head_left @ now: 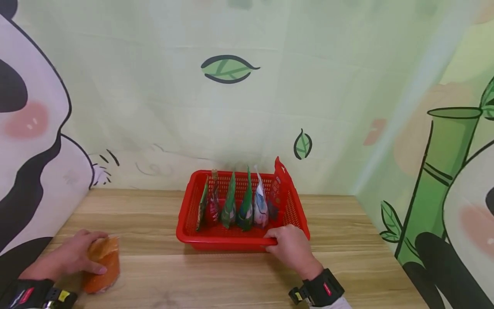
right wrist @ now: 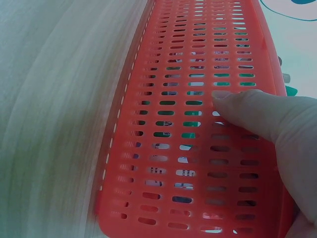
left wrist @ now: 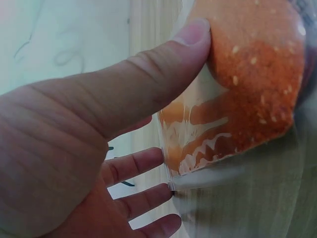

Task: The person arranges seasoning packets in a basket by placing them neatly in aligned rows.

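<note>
At the left of the head view, my left hand (head_left: 77,256) pinches a clear plastic bag of orange-red chili powder (head_left: 106,266) at its edge. Up close in the left wrist view, pale seeds show in the powder (left wrist: 262,74), with the thumb on the near face and the other fingers along the bag's edge. My right hand (head_left: 291,246) grips the front rim of a red plastic basket (head_left: 220,241) near its right corner. The right wrist view has its thumb (right wrist: 242,109) pressed along the slotted outer wall, while the other fingers are hidden behind it.
Several packets stand in a row inside the basket, among them a green one (head_left: 230,206), a white one (head_left: 260,208) and a tall red one (head_left: 281,186). Under everything is a wood-grain table (head_left: 173,279). A printed cloth backdrop (head_left: 247,111) rises behind the table.
</note>
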{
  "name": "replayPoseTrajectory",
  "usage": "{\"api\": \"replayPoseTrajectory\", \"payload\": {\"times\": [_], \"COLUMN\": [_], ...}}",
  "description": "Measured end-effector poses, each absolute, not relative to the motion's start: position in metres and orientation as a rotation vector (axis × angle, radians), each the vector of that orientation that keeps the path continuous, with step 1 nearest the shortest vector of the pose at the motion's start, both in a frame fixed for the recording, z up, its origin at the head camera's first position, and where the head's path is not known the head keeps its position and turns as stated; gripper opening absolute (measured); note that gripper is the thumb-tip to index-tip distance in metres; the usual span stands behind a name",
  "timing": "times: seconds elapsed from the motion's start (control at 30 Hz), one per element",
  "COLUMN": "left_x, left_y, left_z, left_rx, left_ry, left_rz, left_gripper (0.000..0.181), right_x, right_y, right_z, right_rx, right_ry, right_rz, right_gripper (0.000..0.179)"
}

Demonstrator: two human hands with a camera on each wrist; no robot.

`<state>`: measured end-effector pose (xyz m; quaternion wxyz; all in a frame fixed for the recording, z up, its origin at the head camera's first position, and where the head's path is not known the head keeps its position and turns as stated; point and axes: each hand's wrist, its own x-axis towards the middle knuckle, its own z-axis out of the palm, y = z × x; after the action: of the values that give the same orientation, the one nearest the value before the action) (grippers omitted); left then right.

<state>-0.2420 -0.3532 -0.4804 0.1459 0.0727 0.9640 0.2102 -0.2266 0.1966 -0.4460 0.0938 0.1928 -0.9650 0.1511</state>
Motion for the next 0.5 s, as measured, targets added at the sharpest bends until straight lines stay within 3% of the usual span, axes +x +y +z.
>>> {"api": "replayPoseTrajectory", "payload": {"times": [0.5], "left_x": [-0.2444], "left_y": [-0.3573], "left_z": [-0.4817], "left_rx": [0.153], "left_ry": [2.753], "left_rz": [0.552], "left_gripper": [0.116], "right_x": [-0.2276], "right_y": [0.1950], "right_z": [-0.4479], "right_rx": [0.557], "right_ry": [-2.867], "right_rz": [0.459], "right_gripper": [0.018]}}
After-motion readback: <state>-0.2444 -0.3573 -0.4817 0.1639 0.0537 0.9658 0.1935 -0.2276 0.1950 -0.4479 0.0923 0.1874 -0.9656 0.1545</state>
